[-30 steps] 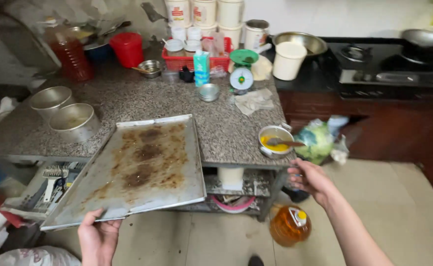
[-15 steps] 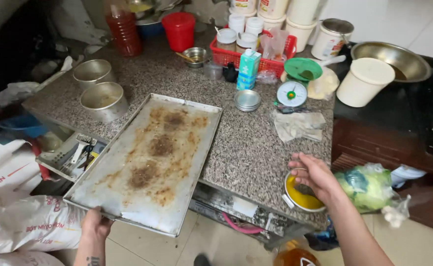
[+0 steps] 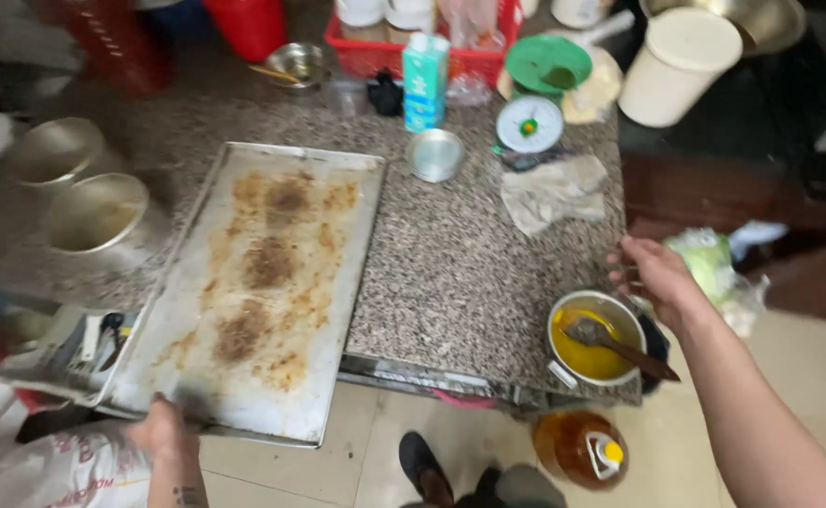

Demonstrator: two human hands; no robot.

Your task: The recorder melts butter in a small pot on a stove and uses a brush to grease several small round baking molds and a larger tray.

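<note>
A large baking tray (image 3: 258,287), stained brown along its middle, is laid on the speckled stone counter (image 3: 460,273), with its near end overhanging the counter's front edge. That near edge is gripped by the left hand (image 3: 161,431), which is closed over the rim at the tray's lower left corner; the forearm comes up from the bottom of the view.

The right hand (image 3: 655,279) is extended from the lower right, the forearm running diagonally, and is held at the counter's right edge just above a small pot (image 3: 595,339) of yellow liquid with a brush (image 3: 620,344) resting in it. The fingers are loosely curled and half open; nothing is seen to be held in them, and whether the counter edge is touched cannot be told.

Two round tins (image 3: 88,188) are seen left of the tray, and a crumpled cloth (image 3: 554,190) and a small scale (image 3: 528,122) lie beyond the right hand.
</note>
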